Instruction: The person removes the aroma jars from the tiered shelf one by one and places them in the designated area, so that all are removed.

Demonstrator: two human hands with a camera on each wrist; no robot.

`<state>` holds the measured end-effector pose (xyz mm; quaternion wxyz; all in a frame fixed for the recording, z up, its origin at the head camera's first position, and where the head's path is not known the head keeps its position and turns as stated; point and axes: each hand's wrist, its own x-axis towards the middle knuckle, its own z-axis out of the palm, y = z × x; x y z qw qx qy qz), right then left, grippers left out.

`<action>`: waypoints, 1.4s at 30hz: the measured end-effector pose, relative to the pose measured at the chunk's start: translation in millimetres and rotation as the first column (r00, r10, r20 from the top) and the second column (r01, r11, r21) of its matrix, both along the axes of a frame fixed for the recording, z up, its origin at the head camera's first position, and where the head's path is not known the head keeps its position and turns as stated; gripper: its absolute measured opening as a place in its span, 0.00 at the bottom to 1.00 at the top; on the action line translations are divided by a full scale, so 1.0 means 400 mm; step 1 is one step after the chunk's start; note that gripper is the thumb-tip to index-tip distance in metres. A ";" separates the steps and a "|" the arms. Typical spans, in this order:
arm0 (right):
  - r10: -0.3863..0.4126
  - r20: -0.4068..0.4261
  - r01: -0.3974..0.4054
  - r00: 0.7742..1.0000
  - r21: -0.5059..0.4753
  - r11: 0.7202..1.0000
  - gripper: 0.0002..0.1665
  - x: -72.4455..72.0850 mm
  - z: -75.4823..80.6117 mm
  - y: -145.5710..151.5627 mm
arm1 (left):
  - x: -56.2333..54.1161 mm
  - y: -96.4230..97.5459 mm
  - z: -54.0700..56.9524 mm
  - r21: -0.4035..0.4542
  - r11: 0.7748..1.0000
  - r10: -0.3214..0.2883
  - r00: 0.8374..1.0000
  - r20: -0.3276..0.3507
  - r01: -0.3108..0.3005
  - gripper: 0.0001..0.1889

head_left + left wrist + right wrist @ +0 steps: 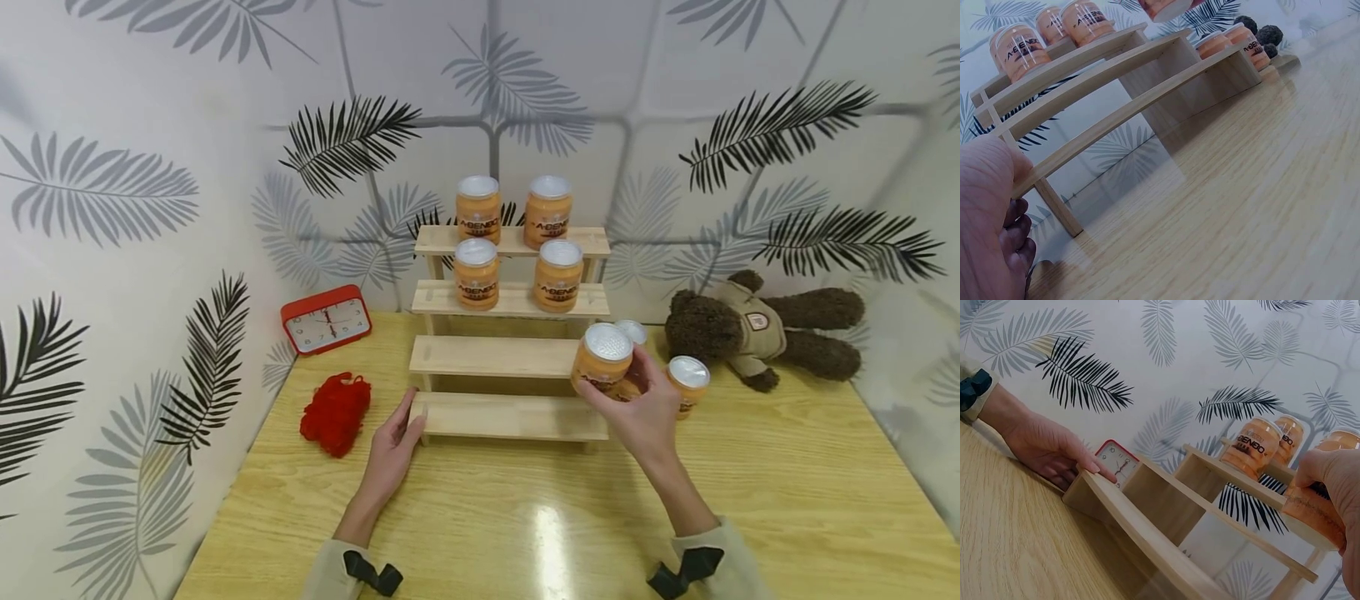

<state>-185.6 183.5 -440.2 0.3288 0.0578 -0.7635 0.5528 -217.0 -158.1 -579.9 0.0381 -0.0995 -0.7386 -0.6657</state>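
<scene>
In the head view a stepped wooden display rack [502, 416] stands on the table. My left hand [392, 452] grips the left end of its lowest step, thumb on the board and fingers curled by the side. My right hand [651, 414] holds an orange jar [602, 367] with a silver lid, raised by the right end of the third step down. Two jars stand on the top step, including the left jar [477, 208]. Another two are on the second step, among them the right-hand jar [558, 279]. The two lower steps bear no jars.
Right of the rack stands a jar [687, 383], with another jar [632, 332] partly hidden behind my right hand. A brown teddy bear [761, 329] lies at the back right. On the left are a red clock [327, 320] and a red yarn bundle [336, 415].
</scene>
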 end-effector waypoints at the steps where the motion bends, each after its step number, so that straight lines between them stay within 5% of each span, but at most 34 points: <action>1: 0.001 -0.003 -0.001 1.000 -0.001 1.000 0.42 0.002 -0.001 0.005 | 0.000 0.000 0.001 0.001 1.000 -0.001 1.000 -0.001 0.001 0.32; 14: -0.080 0.045 0.080 0.996 0.003 0.997 0.45 0.012 -0.099 0.099 | 0.001 -0.003 -0.002 -0.007 1.000 0.006 1.000 0.005 -0.006 0.32; 27: -0.130 0.018 0.129 0.991 0.032 0.991 0.45 0.062 -0.134 0.128 | 0.002 0.000 0.002 0.005 1.000 0.000 1.000 0.001 0.000 0.32; 42: -0.140 0.137 0.134 0.981 0.056 0.989 0.45 0.090 -0.240 0.153 | 0.002 0.000 0.002 -0.003 1.000 0.000 1.000 0.003 0.000 0.32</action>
